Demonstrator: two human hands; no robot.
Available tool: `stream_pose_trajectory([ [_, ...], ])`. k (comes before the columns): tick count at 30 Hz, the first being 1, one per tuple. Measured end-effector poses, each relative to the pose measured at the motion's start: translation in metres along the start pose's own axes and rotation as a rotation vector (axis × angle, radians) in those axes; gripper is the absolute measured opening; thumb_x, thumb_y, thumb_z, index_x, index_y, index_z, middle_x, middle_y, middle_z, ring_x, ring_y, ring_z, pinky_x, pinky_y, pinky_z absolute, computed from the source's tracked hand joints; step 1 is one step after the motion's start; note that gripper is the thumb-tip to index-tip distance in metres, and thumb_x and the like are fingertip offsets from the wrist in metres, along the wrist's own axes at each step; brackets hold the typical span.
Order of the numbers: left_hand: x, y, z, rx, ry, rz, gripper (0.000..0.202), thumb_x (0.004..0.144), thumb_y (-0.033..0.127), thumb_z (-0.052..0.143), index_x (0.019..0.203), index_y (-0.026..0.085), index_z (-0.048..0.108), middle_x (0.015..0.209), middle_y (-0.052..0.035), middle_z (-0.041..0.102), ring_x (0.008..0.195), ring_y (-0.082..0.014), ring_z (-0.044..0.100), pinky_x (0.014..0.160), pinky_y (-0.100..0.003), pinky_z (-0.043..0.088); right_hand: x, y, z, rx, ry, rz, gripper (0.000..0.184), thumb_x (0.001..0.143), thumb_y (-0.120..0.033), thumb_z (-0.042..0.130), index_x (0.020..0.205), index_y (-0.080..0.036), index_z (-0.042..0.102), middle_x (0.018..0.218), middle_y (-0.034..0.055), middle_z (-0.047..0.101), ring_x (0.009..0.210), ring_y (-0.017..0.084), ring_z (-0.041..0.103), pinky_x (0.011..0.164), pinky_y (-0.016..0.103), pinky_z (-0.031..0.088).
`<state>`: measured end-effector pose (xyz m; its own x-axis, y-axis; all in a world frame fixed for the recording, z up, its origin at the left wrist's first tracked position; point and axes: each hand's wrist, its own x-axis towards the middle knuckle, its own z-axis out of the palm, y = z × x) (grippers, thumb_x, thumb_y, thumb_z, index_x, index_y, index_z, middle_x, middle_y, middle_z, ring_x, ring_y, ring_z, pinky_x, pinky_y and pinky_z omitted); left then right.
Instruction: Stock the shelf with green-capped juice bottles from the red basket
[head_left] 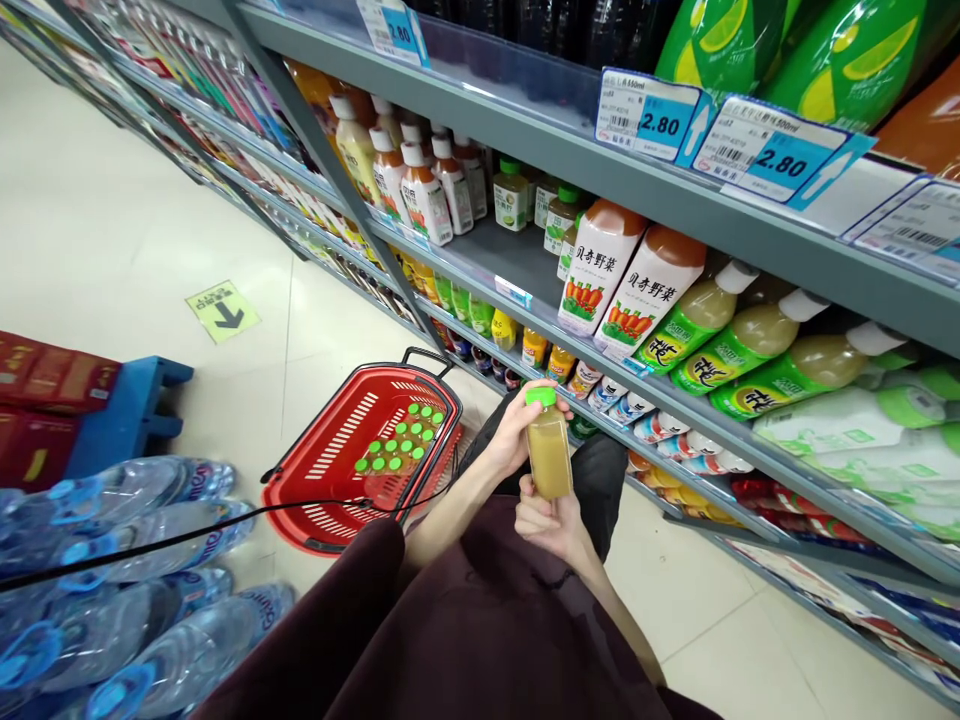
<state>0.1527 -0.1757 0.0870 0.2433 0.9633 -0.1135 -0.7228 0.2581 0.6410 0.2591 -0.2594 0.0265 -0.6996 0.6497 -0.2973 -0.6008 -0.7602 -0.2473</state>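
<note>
Between my two hands is a juice bottle (pixel 550 455), cloudy yellow-brown with a green cap, held nearly upright in front of my body. My left hand (pixel 513 432) wraps round its upper part beside the cap. Closed fingers of my right hand (pixel 549 520) grip it at the base. To the left on the floor stands a red shopping basket (pixel 322 455) with several green-capped bottles (pixel 397 440) grouped inside. Similar small green-capped bottles (pixel 511 195) stand on the shelf ahead.
Shelving (pixel 480 255) with drinks runs along the front and right. White carrot-juice cartons (pixel 600 265) stand on its middle level. Large water bottles (pixel 150 540) lie at lower left, by a blue pallet (pixel 124 415) with red boxes. A black cable (pixel 187 535) crosses over the basket.
</note>
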Motion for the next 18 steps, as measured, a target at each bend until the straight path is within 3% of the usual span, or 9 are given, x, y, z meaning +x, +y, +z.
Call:
stream_pose_trajectory([
  [6,0.001,0.0,-0.001,0.022,0.014,0.023,0.044,0.077,0.039,0.082,0.11,0.018,0.062,0.096,-0.0067,0.071,0.091,-0.0231,0.072,0.081,-0.032,0.057,0.007,0.014,-0.018,-0.025,-0.156,0.056,0.048,0.102,-0.045,0.045,0.062,-0.021,0.051,0.03,-0.0128,0.022,0.029,0.006,0.009,0.037,0.02,0.014],
  [18,0.002,-0.001,-0.004,0.013,0.013,0.04,0.04,0.081,0.038,0.077,0.111,0.017,0.062,0.096,-0.0072,0.07,0.089,-0.0228,0.071,0.082,-0.034,0.057,0.007,0.012,-0.013,-0.003,-0.213,0.098,0.043,0.1,-0.042,0.044,0.064,-0.02,0.057,0.03,-0.0102,0.027,0.029,0.008,0.012,0.037,0.021,0.015],
])
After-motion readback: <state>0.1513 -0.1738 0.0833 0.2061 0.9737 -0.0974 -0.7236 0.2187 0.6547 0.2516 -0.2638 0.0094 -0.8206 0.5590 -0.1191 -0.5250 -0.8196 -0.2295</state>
